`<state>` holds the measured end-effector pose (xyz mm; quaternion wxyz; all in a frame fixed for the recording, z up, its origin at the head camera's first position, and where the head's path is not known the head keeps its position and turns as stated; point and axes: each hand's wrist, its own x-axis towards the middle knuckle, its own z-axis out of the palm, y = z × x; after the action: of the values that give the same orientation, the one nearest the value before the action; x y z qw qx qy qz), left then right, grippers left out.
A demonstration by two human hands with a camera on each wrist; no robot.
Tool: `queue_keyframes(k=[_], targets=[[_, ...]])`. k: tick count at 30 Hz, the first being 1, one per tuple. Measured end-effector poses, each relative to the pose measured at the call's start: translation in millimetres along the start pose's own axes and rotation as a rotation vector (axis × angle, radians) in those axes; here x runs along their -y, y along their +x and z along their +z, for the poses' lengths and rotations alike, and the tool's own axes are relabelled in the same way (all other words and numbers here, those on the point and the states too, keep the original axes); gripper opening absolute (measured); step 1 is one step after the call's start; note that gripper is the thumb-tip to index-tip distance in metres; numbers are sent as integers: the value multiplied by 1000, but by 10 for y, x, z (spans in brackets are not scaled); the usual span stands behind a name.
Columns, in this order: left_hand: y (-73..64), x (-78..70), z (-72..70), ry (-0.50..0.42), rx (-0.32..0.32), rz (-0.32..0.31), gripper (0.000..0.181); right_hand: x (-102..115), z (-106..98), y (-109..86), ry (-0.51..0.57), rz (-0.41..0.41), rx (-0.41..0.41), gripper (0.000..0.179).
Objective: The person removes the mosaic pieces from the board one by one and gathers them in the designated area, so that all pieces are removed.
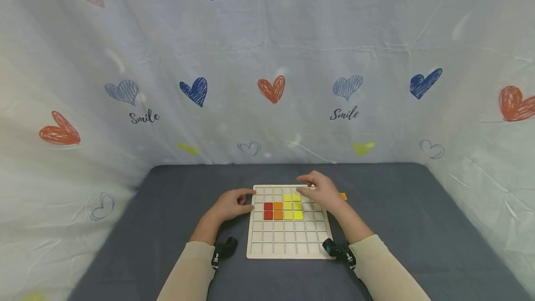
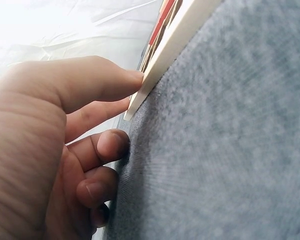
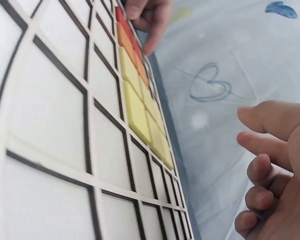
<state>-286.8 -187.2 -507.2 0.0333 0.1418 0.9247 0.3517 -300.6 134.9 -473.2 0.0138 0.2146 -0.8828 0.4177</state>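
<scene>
A square wooden grid board point(image 1: 279, 248) lies on the dark cloth. Red tiles point(image 1: 268, 211), orange tiles point(image 1: 277, 211) and yellow tiles point(image 1: 293, 206) fill adjoining cells in its upper middle. At the board's left edge, near the far corner, my left hand point(image 1: 231, 204) touches the rim with thumb and index finger; its other fingers are curled, as the left wrist view shows. My right hand point(image 1: 322, 191) hovers over the far right part of the board, thumb and index finger apart with nothing between them. In the right wrist view it is clear of the tiles.
An orange piece point(image 1: 343, 196) lies on the cloth just right of the board, partly hidden behind my right hand. The dark cloth-covered table point(image 1: 401, 226) extends on both sides. Behind it hangs a pale curtain point(image 1: 234, 124) printed with hearts.
</scene>
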Motion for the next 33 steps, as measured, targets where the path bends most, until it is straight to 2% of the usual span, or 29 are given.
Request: queue_keyframes(k=[9,16,22,28,33], targets=[[23,15,5,11,-8,27,44,7,137,21,-48,53,71,33],[20,25,5,16,-12,25,44,-44,208,13,-145,-28,148,34],[16,49,7,10,-5,33,44,-78,231,5,-210,-50,196,32],[18,60,5,15,-7,50,43,-57,279,17,-196,-54,148,29],[7,57,0,14,-5,43,44,-34,346,41,-203,-62,59,25]])
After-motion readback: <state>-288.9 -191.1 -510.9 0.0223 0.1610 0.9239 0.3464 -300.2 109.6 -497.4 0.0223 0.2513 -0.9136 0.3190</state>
